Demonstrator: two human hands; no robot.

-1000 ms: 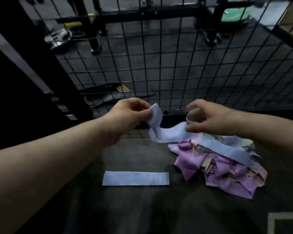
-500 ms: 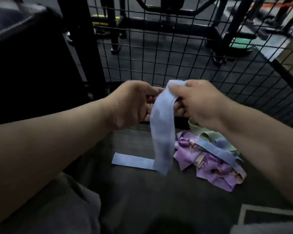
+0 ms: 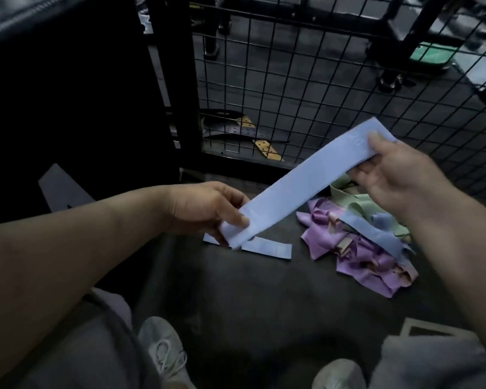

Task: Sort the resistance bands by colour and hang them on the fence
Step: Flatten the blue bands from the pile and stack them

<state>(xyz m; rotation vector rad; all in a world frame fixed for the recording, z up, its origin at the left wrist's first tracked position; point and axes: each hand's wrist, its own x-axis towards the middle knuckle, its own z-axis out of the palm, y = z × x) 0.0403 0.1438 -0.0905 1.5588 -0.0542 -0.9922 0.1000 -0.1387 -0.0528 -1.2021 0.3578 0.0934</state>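
Band (image 3: 306, 186), blue, pinched flat at both ends, left hand (image 3: 205, 211) low, right hand (image 3: 387, 175) high; likely smoothing it for the floor strip (image 3: 267, 248) below the left grip.

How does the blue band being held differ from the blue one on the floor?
The held light blue flat resistance band is stretched slantwise in the air between left hand and right hand; the light blue flat band on the floor lies flat. The held one bears faint print; the floor one is partly hidden behind it. Same colour.
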